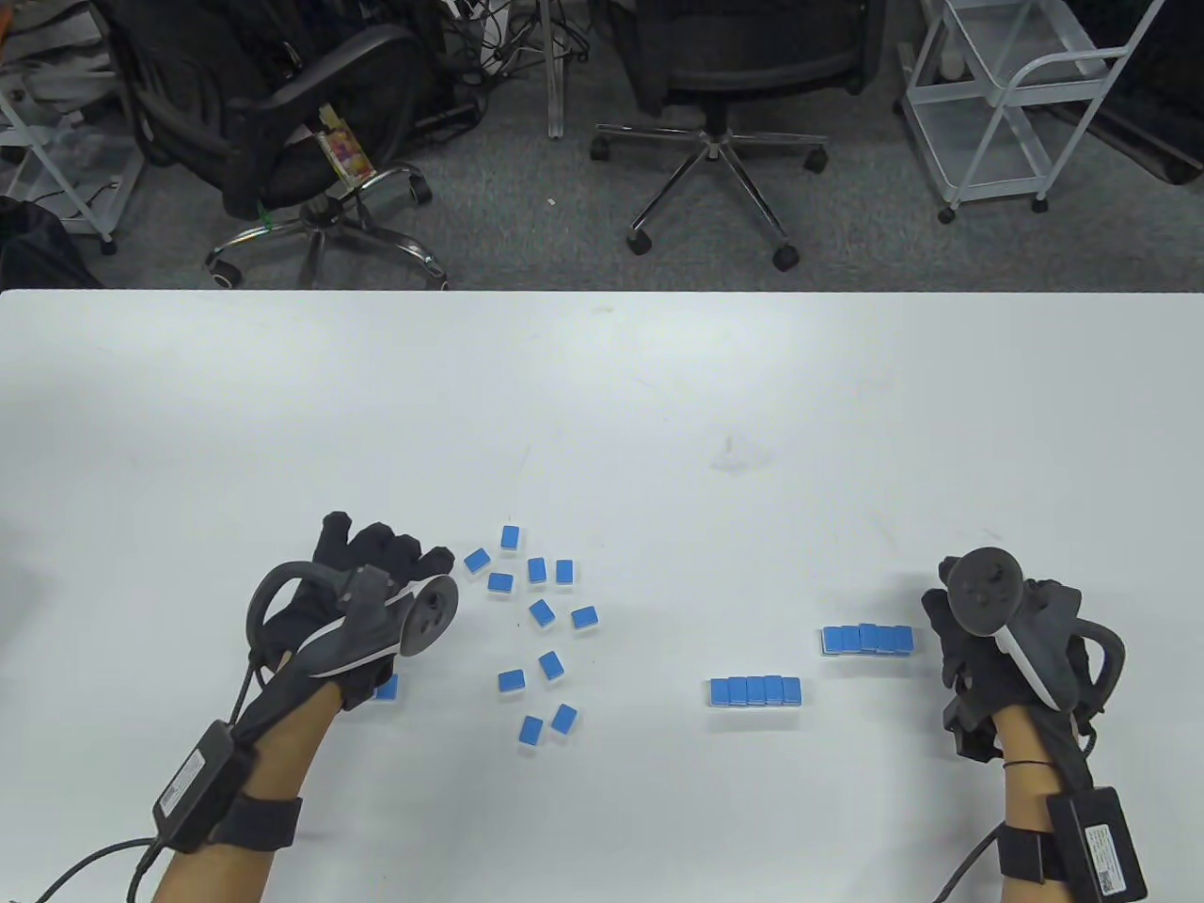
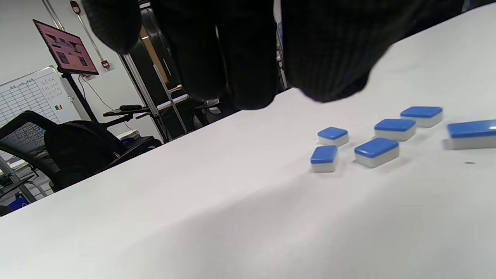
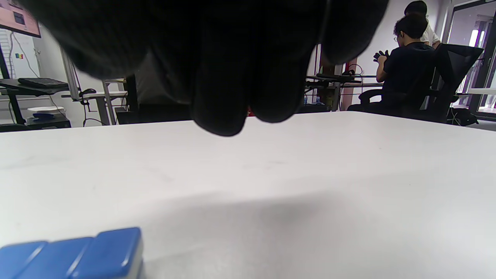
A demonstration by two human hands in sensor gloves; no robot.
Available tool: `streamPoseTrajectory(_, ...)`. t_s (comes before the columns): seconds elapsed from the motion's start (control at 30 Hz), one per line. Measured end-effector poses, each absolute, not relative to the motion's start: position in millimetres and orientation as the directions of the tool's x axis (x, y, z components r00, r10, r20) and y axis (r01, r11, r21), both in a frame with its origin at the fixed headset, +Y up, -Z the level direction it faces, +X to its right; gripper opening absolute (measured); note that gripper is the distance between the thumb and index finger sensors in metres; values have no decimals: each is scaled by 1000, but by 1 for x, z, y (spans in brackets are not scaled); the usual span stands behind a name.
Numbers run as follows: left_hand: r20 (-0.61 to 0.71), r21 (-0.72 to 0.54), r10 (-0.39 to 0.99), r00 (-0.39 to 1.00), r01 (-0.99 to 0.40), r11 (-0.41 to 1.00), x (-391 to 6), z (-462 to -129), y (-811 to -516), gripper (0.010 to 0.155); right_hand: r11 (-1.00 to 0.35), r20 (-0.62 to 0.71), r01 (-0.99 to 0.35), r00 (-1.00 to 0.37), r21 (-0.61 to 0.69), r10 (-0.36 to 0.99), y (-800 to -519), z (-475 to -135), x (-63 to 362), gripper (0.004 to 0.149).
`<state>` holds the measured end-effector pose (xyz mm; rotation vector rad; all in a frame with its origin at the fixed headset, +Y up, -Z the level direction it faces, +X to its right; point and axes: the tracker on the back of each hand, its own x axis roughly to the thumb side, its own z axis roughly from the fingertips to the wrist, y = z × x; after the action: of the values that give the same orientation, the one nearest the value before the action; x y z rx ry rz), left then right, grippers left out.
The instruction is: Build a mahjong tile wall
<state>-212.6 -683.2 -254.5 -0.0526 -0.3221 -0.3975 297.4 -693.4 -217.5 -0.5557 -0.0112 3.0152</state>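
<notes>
Loose mahjong tiles (image 1: pixel 541 612) right of the empty, relaxed left hand (image 1: pixel 362 602): small, rigid, slick; best pinched by their short sides.

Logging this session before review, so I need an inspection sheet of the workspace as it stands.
Surface: white table, faint scuff marks.
Job's things: two rows of five blue-backed mahjong tiles, near row and far row; loose blue tiles scattered by the left hand.
Clutter: nothing seen.
Grippers: left hand and right hand hold nothing.
Cables: wires trail from both forearm packs.
Surroundings: black office chairs, white cart.
</notes>
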Motion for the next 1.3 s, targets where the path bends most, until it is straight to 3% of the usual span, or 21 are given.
streamPoseTrajectory(0.2,314,-72,-372,874,413,908,-188,-277,-705,54,-997,-355,-77,-932,-23,80,-693,-218,298,53)
streamPoseTrajectory(0.4,290,-117,-494,820,543,832,-170,-291,-723,62,-997,-348,-75,-934,-25,79,-693,-218,297,53)
streamPoseTrajectory(0.57,303,-126,-500,811,555,823,-164,-294,-736,60,-996,-350,-83,-933,-24,87,-692,-218,298,53)
streamPoseTrajectory(0.93,352,-86,-533,770,593,800,-164,-286,-741,52,-996,-347,-84,-934,-14,84,-693,-218,298,53)
streamPoseTrajectory(1.17,358,-104,-574,736,643,759,-162,-283,-743,56,-996,-344,-89,-935,-8,87,-693,-218,298,53)
streamPoseTrajectory(1.3,368,-117,-521,770,595,795,-165,-276,-736,55,-995,-346,-96,-933,-11,94,-693,-218,298,53)
